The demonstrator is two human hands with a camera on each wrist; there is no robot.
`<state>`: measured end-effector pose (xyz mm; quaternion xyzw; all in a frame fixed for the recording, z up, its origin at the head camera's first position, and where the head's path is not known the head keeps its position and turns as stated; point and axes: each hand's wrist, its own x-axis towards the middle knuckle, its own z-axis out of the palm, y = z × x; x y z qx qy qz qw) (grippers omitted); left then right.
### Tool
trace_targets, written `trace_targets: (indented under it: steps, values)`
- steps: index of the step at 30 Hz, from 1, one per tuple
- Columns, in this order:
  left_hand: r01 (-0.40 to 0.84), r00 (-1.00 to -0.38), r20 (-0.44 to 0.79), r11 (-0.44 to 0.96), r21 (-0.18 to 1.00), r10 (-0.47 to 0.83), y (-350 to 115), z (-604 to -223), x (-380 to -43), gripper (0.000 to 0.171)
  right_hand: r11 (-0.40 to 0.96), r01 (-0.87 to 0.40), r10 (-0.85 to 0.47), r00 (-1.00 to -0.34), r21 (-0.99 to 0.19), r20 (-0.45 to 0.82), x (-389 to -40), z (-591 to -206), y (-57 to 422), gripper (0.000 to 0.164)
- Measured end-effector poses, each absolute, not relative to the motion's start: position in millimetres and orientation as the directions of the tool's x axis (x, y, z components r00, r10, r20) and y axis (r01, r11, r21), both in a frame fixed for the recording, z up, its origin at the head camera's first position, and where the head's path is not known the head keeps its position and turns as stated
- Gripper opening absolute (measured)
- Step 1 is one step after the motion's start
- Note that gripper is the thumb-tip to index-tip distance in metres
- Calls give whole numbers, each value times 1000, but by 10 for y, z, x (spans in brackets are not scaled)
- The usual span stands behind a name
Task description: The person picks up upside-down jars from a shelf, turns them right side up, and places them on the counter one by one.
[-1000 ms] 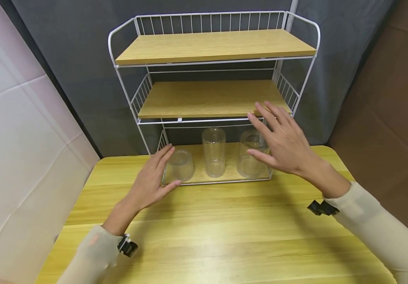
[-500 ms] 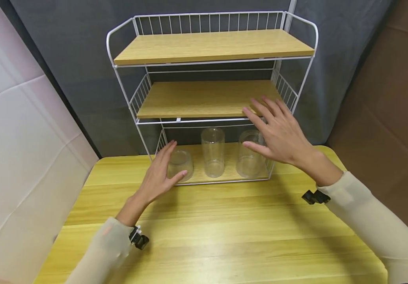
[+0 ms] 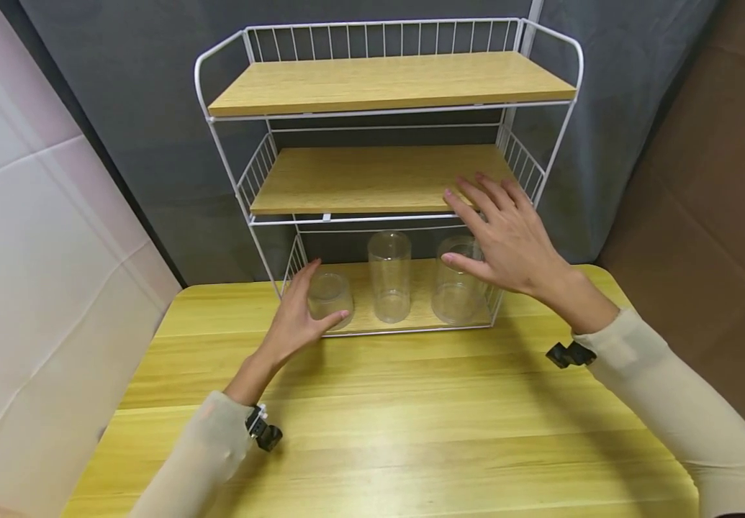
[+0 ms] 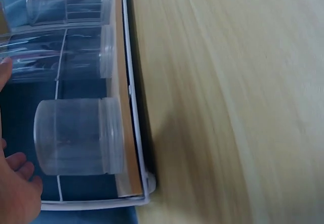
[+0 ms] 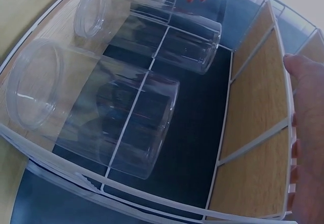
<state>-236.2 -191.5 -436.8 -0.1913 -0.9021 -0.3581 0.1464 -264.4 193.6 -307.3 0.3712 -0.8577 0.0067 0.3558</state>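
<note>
A short clear jar (image 3: 332,296) stands mouth down at the left of the rack's bottom shelf. My left hand (image 3: 293,316) is spread around its left and front sides, thumb before it; in the left wrist view a small gap shows between the curved fingers and the jar (image 4: 76,138). A tall narrow clear jar (image 3: 390,280) stands in the middle, and a wider clear jar (image 3: 453,298) at the right, partly hidden by my right hand (image 3: 508,241). That hand holds nothing; its spread fingers are at the middle shelf's front edge, seen also in the right wrist view (image 5: 309,118).
The white wire rack (image 3: 249,173) has three wooden shelves and stands at the back of a yellow wooden table (image 3: 378,417). A middle shelf (image 3: 378,176) overhangs the jars. Dark cloth (image 3: 119,108) hangs behind, with pale and brown panels at the sides.
My left hand has moved right and forward, its thumb coming in front of the short jar. My right hand has shifted slightly up and left. The jars have stayed in place.
</note>
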Motion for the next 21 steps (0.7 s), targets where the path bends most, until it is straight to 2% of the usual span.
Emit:
trace_targets:
  steps: [21]
  values:
    - [335,-931,351,622,708,103,-1794,-4547,-2538,103,730,-625,-619,-432,277,657,-2669,-3136,1925,93]
